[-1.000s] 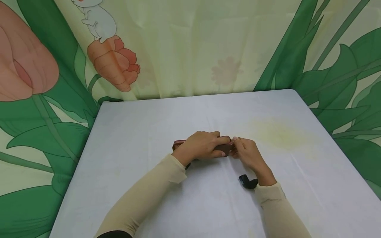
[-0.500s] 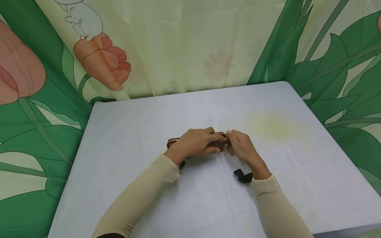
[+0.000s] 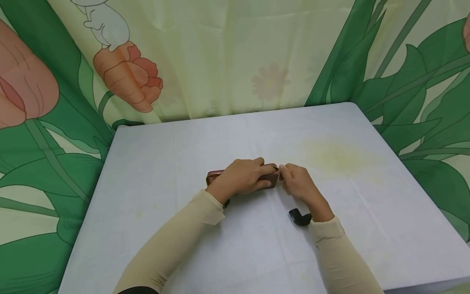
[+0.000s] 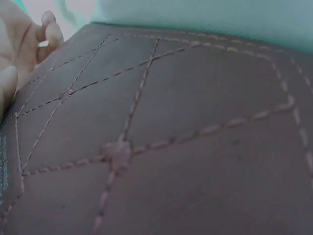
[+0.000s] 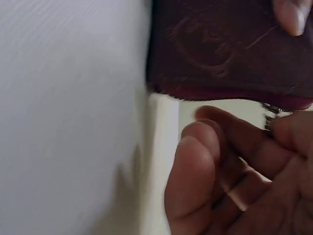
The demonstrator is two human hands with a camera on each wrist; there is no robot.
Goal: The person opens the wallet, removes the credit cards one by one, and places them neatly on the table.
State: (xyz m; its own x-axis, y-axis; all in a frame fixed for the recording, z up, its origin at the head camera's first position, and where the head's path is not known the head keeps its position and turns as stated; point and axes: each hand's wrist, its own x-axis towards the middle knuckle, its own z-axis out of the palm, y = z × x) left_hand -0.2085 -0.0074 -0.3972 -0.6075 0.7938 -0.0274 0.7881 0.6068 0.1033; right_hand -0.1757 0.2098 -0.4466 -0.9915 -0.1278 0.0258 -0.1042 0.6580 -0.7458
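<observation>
A dark reddish-brown zip wallet [image 3: 271,180] stands on its edge over the white table. Stitched diamond lines cross the wallet's side [image 4: 195,103] in the left wrist view. My left hand [image 3: 244,176] grips it from above, fingers over the top edge and thumb on the near side. At its right end, my right hand [image 3: 300,183] pinches the small metal zipper pull [image 5: 269,119] between thumb and index finger. The other fingers of this hand are loosely curled below, as the right wrist view shows. Part of the zipper is hidden behind the left hand.
The white-covered table [image 3: 176,241] spreads around both hands. A black device [image 3: 300,217] sits beside the right wrist, and a smaller black piece [image 3: 226,203] shows under the left wrist. Behind the table hangs a printed curtain [image 3: 220,61].
The head view has shifted slightly since a second ago. Both hands keep their hold at the wallet, with little visible movement.
</observation>
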